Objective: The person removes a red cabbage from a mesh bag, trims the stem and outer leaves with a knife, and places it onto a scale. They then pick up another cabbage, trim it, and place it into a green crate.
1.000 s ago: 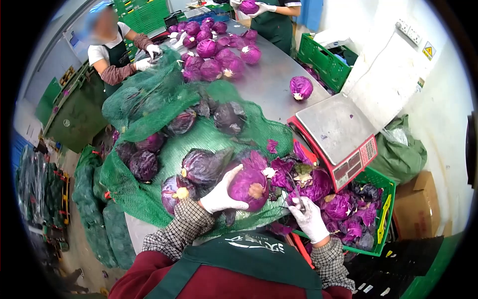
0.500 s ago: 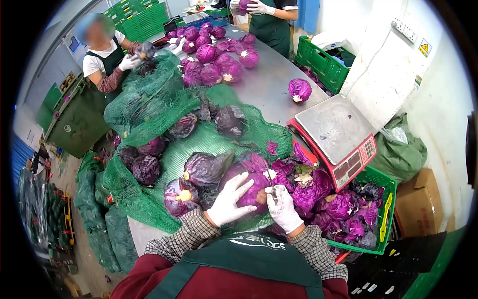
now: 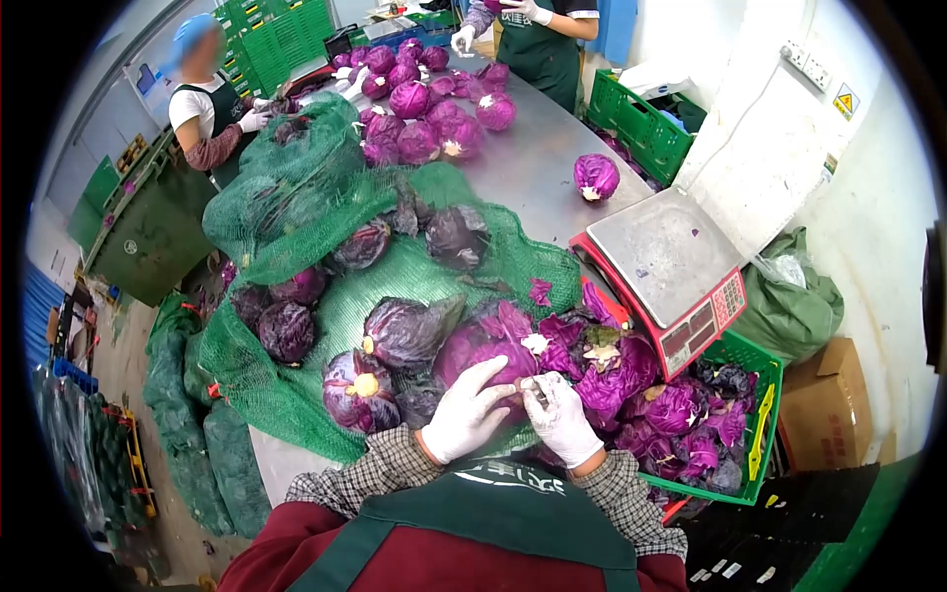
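Observation:
My left hand (image 3: 468,410), in a white glove, lies against the near side of a purple cabbage (image 3: 483,353), its fingers bent around something reddish at the tips that I cannot make out. My right hand (image 3: 560,418), also gloved, is closed in a pinch close beside those fingertips. Left of my hands, on green netting (image 3: 340,306), sit a dark cabbage (image 3: 404,333) and another with a pale stem end (image 3: 359,391). Loose purple leaves (image 3: 604,380) are heaped to the right of my right hand.
A red scale (image 3: 663,261) stands on the metal table (image 3: 547,138), near a lone cabbage (image 3: 596,178). A green crate (image 3: 758,434) of leaves is at right. Trimmed cabbages (image 3: 419,143) are piled farther back. Two people (image 3: 212,109) (image 3: 541,54) stand beyond.
My left hand has slid down off the cabbage's top, and its fingers have drawn in toward my right hand. The person at left has lowered their hands; the one at back has dropped one hand.

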`<act>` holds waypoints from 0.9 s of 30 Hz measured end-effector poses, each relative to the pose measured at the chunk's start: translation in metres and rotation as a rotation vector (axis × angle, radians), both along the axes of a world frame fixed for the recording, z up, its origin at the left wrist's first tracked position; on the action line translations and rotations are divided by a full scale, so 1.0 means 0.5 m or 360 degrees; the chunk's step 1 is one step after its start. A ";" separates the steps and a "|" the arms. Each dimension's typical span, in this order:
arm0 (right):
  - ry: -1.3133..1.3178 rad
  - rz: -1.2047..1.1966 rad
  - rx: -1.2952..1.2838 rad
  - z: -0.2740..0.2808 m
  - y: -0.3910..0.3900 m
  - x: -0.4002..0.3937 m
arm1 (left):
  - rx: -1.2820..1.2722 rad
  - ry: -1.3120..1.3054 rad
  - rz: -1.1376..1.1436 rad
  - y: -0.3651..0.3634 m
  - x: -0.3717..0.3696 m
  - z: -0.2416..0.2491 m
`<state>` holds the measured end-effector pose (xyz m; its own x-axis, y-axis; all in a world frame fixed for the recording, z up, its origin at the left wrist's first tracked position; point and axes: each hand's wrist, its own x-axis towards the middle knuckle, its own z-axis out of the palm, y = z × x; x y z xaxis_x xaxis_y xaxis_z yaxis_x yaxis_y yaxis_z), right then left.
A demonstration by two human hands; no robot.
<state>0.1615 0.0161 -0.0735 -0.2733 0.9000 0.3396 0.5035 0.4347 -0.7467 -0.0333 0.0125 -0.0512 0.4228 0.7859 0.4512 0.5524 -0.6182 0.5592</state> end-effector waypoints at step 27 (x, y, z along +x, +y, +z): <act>0.0763 -0.0060 -0.1044 0.156 -0.130 0.133 | -0.0156 0.0479 -0.0236 0.025 -0.037 0.027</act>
